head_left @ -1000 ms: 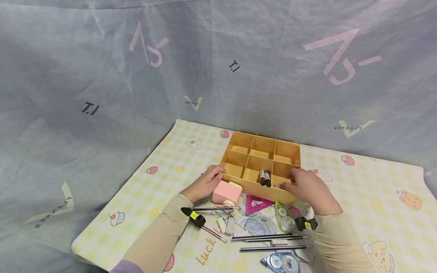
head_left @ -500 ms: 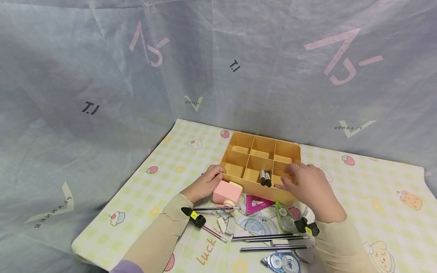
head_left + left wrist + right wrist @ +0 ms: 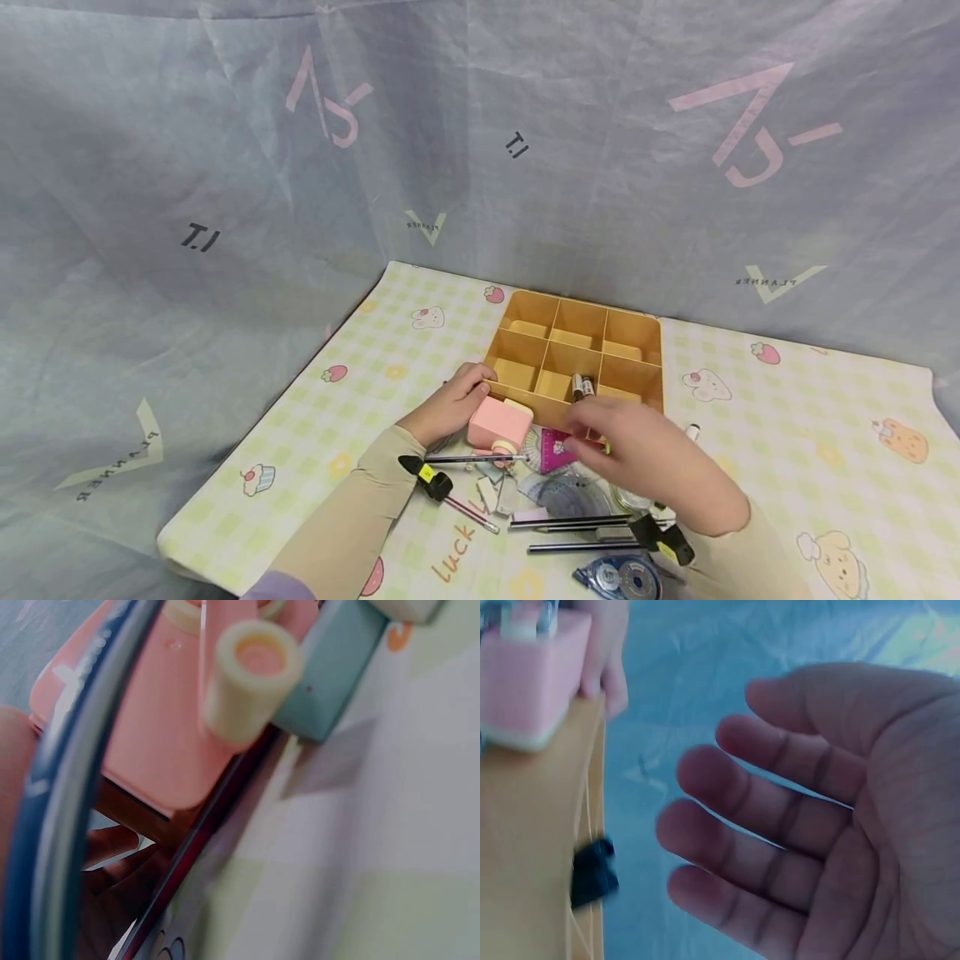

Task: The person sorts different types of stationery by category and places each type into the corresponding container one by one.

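Observation:
My left hand (image 3: 444,406) grips the front left corner of a yellow organizer box (image 3: 551,410) split into several compartments. A pink crank pencil sharpener (image 3: 498,422) with a cream knob stands beside that hand, against the box's front wall. My right hand (image 3: 652,450) hovers over the box's front right part, fingers apart and slightly bent; the right wrist view shows its palm (image 3: 900,802) with nothing in it. Two black-capped markers (image 3: 582,386) lean in the front middle compartment, partly covered by the right hand. Below its fingertips lies a magenta set square (image 3: 553,454).
In front of the box lie clear protractors (image 3: 573,496), several dark pencils (image 3: 577,548), a red pencil (image 3: 471,514), pale erasers (image 3: 487,494) and a blue correction tape (image 3: 617,577). A green correction tape is mostly hidden under the right hand. A grey curtain (image 3: 525,208) hangs behind the table.
My right hand has left the front right compartment and moved left and toward me, over the box's front wall. The left hand and the box have stayed put.

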The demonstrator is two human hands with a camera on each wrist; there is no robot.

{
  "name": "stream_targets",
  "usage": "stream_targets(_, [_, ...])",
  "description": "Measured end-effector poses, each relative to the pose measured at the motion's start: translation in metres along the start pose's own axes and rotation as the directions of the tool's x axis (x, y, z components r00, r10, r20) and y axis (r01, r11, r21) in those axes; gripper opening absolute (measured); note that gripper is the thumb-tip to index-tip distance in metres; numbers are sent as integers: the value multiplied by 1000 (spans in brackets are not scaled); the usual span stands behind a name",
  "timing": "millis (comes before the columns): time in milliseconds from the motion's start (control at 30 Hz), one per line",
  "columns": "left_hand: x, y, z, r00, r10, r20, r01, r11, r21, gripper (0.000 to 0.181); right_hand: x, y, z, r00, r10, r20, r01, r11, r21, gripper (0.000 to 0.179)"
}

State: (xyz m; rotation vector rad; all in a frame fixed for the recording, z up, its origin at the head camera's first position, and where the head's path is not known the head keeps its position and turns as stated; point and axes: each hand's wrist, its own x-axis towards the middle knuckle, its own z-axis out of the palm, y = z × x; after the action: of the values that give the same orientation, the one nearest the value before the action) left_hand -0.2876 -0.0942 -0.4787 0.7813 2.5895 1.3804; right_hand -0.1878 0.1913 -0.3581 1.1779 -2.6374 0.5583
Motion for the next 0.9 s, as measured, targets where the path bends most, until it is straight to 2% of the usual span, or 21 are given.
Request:
stream_targets(100, [0,-1,0,1000,3,-5,-3,1000,-2,18,4,-10,12,995,-51,80,50,999,12,8])
stream_targets(200, [0,-1,0,1000,-6,-9,5,1000,-9,18,7,-16,24,982,-59,178,53,998,39,8])
stream_targets(333, [0,0,0,1000,-11,-11,11,1000,-21,17,9,-20,38,958,-34,284,12,997,76,12])
stream_targets(533, [0,0,1,1000,7,-3,-7,1000,-10,18,9,-21,59,918,27,396,-67,994,88,18])
stream_targets(700, [0,-1,1,1000,15,3,-15,1000,-8,19,9,-21,72,889,52,456,-95,993,71,19])
stream_targets(900, [-1,-2,0,1000,16,1,-16,1000,-15,19,10,-22,79,884,68,462,-99,994,42,21])
